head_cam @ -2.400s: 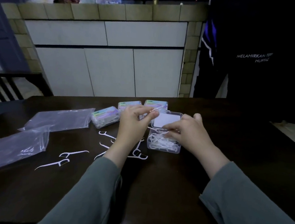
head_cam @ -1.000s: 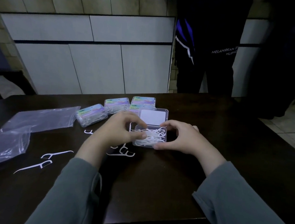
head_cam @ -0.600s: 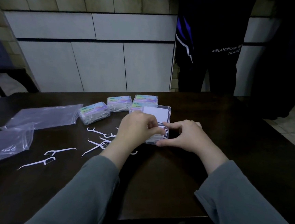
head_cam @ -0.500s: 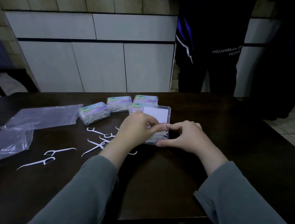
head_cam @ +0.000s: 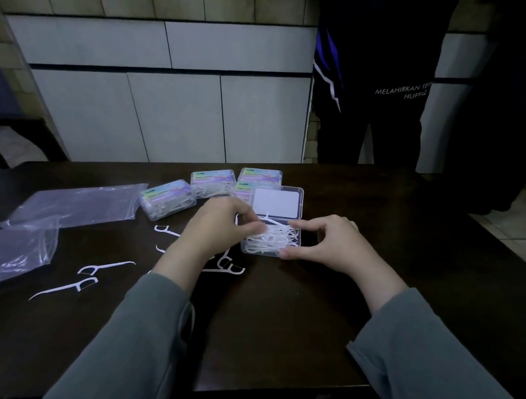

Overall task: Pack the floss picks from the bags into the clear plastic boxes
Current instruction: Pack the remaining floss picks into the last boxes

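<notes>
Head view shows the open clear box point(head_cam: 270, 243) between both hands, its picks lying roughly crosswise, left to right. Left hand point(head_cam: 221, 227) has its grip pinched on picks at the box's left edge; right hand point(head_cam: 324, 243) curls round the right wall, steadying it. Loose floss picks point(head_cam: 106, 266) lie on the bench point(head_cam: 276, 327) left of the box, nearer the left hand.

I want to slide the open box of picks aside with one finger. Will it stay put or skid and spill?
The open box looks thin and light, so it would probably skid easily on the smooth dark table. Its picks are heaped to the rim, so a jolt may spill some.
</notes>
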The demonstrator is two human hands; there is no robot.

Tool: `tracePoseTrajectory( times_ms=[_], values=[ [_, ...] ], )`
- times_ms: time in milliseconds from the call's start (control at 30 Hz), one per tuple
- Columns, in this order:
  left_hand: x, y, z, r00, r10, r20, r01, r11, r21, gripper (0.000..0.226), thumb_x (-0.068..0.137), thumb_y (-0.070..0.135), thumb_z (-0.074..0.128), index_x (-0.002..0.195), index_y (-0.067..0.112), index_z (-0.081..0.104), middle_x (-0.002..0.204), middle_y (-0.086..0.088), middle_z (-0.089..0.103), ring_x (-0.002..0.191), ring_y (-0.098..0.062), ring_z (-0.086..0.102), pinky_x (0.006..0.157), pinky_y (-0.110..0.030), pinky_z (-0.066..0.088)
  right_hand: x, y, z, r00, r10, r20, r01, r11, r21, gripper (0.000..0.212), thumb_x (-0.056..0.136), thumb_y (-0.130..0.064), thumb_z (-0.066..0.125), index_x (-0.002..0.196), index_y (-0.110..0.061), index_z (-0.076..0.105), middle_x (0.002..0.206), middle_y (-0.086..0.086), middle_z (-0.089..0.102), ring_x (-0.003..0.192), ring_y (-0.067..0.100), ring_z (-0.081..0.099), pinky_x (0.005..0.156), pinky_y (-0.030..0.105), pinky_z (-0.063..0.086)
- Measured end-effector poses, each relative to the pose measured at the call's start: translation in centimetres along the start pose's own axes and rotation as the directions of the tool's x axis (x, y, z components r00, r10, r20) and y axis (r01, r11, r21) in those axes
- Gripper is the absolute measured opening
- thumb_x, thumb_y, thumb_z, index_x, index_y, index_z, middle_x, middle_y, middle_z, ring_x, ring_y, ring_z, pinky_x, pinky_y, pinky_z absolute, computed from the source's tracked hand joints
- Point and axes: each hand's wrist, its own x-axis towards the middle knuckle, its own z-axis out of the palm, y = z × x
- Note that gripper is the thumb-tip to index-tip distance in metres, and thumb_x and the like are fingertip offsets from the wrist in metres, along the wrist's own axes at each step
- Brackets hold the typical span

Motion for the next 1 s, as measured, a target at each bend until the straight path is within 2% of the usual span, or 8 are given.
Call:
tracePoseTrajectory(
  times_ms=[67,200,333,467,600,733,833,1000],
  values=[
    [-0.1,0.1,0.0,1.0,-0.005,0.005,0.006,0.998,-0.057,0.008,0.087,0.037,0.067,0.082,0.031,0.069,0.084,0.015,0.06,0.079,-0.003,0.053,0.065,-0.024,0.04,0.0,0.1,0.0,1.0,-0.016,-0.013,0.016,1.0,0.017,0.079,0.057,-0.072,0.075,0.129,-0.049,0.054,0.136,-0.007,0.053,0.127,0.024,0.038,0.102,0.039,0.039],
    [-0.1,-0.8,-0.9,0.999,-0.037,-0.037,0.029,0.979,-0.202,0.009,0.086,0.036,0.068,0.078,0.041,0.066,0.091,0.015,0.067,0.089,-0.005,0.061,0.08,-0.032,0.052,0.1,0.0,0.2,0.998,-0.057,-0.031,0.059,0.995,0.076,0.075,0.059,-0.066,0.078,0.127,-0.044,0.056,0.131,-0.014,0.058,0.122,0.014,0.047,0.106,0.042,0.037],
    [-0.5,-0.9,-1.2,0.993,0.01,0.119,0.007,0.991,-0.137,0.01,0.075,0.038,0.078,0.076,0.044,0.07,0.092,0.013,0.066,0.088,-0.008,0.061,0.079,-0.03,0.051,0.1,0.2,0.2,0.997,-0.071,-0.036,0.075,0.991,0.112,0.08,0.055,-0.068,0.079,0.127,-0.041,0.055,0.124,-0.017,0.063,0.109,0.006,0.055,0.107,0.042,0.033],
    [-0.2,-0.1,-0.7,0.996,0.024,0.086,-0.018,0.998,-0.067,0.008,0.079,0.034,0.076,0.079,0.039,0.07,0.086,0.013,0.061,0.079,-0.003,0.054,0.065,-0.02,0.039,0.2,0.2,0.3,0.997,-0.068,-0.035,0.072,0.989,0.126,0.08,0.055,-0.067,0.08,0.127,-0.042,0.054,0.126,-0.015,0.062,0.109,0.006,0.055,0.105,0.043,0.038],
    [0.0,0.5,0.0,0.987,0.151,-0.051,-0.155,0.986,-0.064,0.008,0.086,0.034,0.068,0.093,0.032,0.072,0.096,0.017,0.062,0.091,-0.001,0.055,0.077,-0.021,0.044,0.3,0.4,0.4,0.996,-0.082,-0.038,0.087,0.986,0.144,0.08,0.055,-0.066,0.081,0.127,-0.042,0.054,0.123,-0.016,0.063,0.102,0.002,0.054,0.104,0.044,0.039],
    [0.3,1.7,1.8,0.958,0.288,-0.009,-0.287,0.956,0.06,0.015,0.087,0.034,0.067,0.1,0.03,0.075,0.099,0.012,0.064,0.094,-0.008,0.055,0.081,-0.034,0.05,0.3,0.6,0.5,0.994,-0.102,-0.044,0.108,0.983,0.149,0.079,0.052,-0.067,0.081,0.124,-0.043,0.056,0.121,-0.018,0.063,0.091,-0.005,0.051,0.102,0.043,0.041],
    [0.5,1.3,1.9,0.959,0.284,-0.007,-0.284,0.958,0.037,0.014,0.087,0.033,0.067,0.097,0.028,0.076,0.096,0.009,0.067,0.091,-0.009,0.058,0.08,-0.04,0.051,0.4,0.6,0.5,0.994,-0.096,-0.048,0.102,0.983,0.151,0.08,0.052,-0.067,0.08,0.125,-0.043,0.056,0.122,-0.017,0.063,0.096,-0.003,0.053,0.104,0.043,0.039],
    [0.7,0.5,1.0,0.982,0.177,-0.062,-0.171,0.982,0.085,0.028,0.09,0.041,0.061,0.115,0.029,0.069,0.117,0.013,0.061,0.111,-0.007,0.049,0.092,-0.025,0.039,0.5,0.6,0.6,0.996,-0.079,-0.032,0.083,0.985,0.149,0.082,0.052,-0.069,0.079,0.126,-0.043,0.055,0.124,-0.016,0.062,0.102,0.005,0.055,0.102,0.045,0.042]
  ],
)
